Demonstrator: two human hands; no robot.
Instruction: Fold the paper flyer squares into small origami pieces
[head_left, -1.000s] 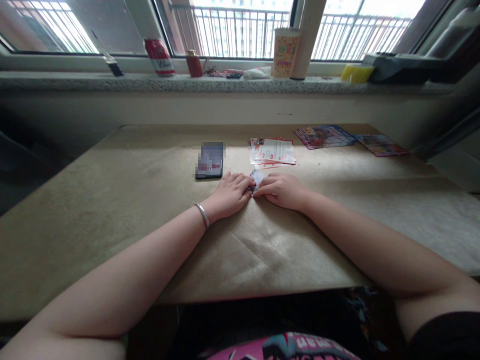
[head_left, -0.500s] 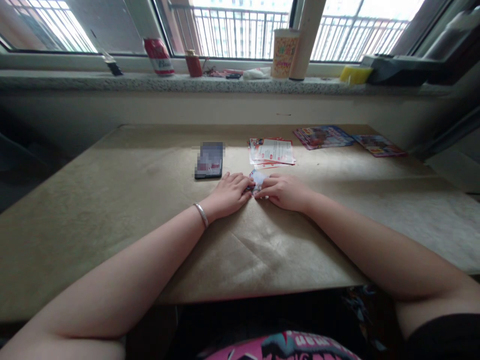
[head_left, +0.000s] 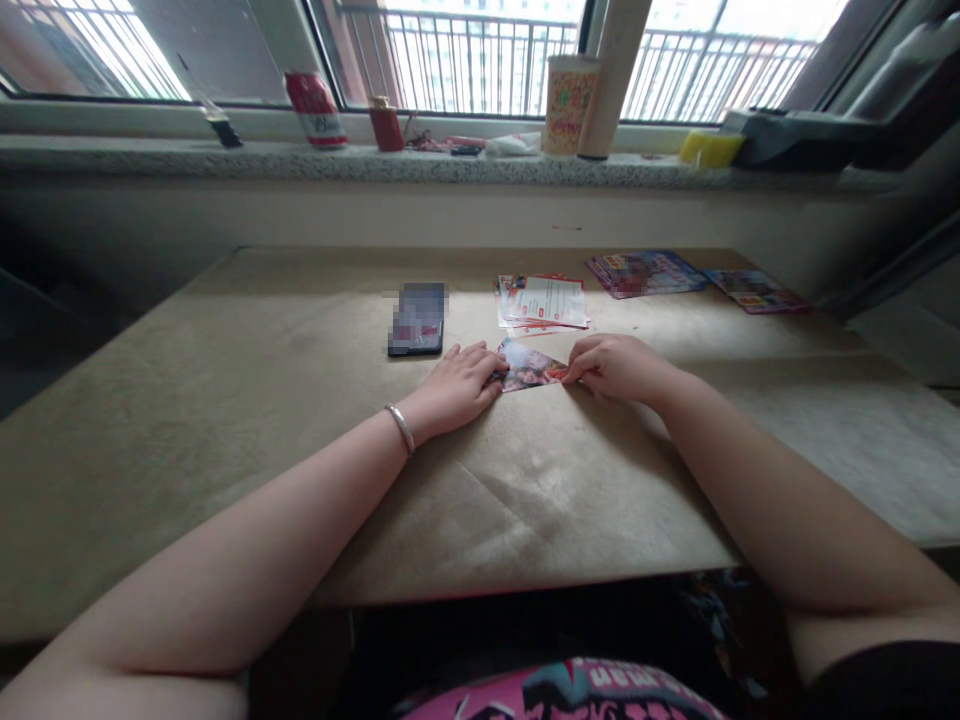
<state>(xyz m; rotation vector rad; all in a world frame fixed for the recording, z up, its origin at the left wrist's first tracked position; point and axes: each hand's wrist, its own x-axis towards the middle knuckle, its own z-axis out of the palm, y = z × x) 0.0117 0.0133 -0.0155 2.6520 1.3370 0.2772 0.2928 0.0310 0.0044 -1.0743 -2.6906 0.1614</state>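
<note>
I log a tabletop (head_left: 225, 450) covered in creased brown paper, with a dark phone (head_left: 417, 320) lying flat near its middle, a stack of red-and-white leaflets (head_left: 546, 302) just to the right of it, and two colourful booklets (head_left: 646, 272) (head_left: 757, 289) further right along the far edge. Behind it I note a speckled windowsill (head_left: 187, 160) carrying a red can (head_left: 315, 108), a small red object (head_left: 387, 126), a printed paper cup (head_left: 568, 104) and a yellow sponge (head_left: 709, 148).

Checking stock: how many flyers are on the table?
4 plain: folded flyer between left hand and right hand, stack behind it, right flyer and rightmost flyer beyond. Stack hides more.
</note>
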